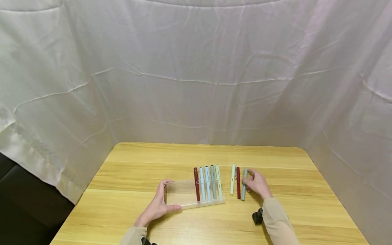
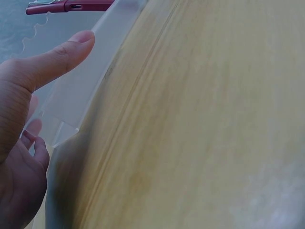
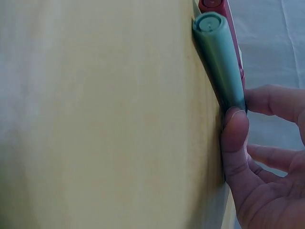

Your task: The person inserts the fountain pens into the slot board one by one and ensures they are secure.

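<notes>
creased pale curtain, three sides | wood-grain table, rounded far corners | black surface, lower left

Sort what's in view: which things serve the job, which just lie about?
Job:
clear pen rack, gripped by left hand
five pens on it
grey-green pen, pinched by right hand
loose dark red pen
loose pale green pen

Background:
wooden table
pale curtain
black wrist cameras
</notes>
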### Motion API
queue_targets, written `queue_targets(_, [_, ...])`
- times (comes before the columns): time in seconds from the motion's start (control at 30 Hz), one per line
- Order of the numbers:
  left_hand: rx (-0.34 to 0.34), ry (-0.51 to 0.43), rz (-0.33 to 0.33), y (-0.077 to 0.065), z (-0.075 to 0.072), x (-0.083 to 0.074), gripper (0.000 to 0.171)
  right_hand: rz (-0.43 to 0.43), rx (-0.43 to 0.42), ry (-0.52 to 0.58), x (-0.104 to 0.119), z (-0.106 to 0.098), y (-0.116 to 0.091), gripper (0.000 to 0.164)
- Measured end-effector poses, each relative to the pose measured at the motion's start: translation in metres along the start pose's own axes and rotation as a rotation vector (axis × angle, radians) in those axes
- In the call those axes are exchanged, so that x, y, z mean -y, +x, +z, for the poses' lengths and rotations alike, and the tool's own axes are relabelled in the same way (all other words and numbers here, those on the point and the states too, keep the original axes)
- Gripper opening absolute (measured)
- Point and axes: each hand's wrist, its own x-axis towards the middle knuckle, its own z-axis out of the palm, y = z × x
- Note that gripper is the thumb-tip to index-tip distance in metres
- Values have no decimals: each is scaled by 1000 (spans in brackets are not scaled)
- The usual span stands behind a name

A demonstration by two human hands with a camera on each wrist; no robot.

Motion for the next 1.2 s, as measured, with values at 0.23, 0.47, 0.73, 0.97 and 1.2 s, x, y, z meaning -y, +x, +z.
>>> queue_targets(0.23, [-8, 23, -5, 1, 1, 6, 96, 9, 7, -29, 1, 0, 1, 70])
queue_targets(0.47, [6, 35, -16, 4, 2, 24, 99, 10, -3, -35, 1, 0, 2, 68])
queue_targets(0.73, [3, 31, -19, 4, 2, 23, 99, 19, -5, -5, 1, -1, 3, 67])
queue_targets(0.97, [1, 27, -17, 4, 2, 22, 99, 34, -4, 6, 2, -2, 2, 66])
queue_targets(1.2, [4, 42, -3, 4, 1, 23, 99, 21, -10, -26, 3, -3, -1, 66])
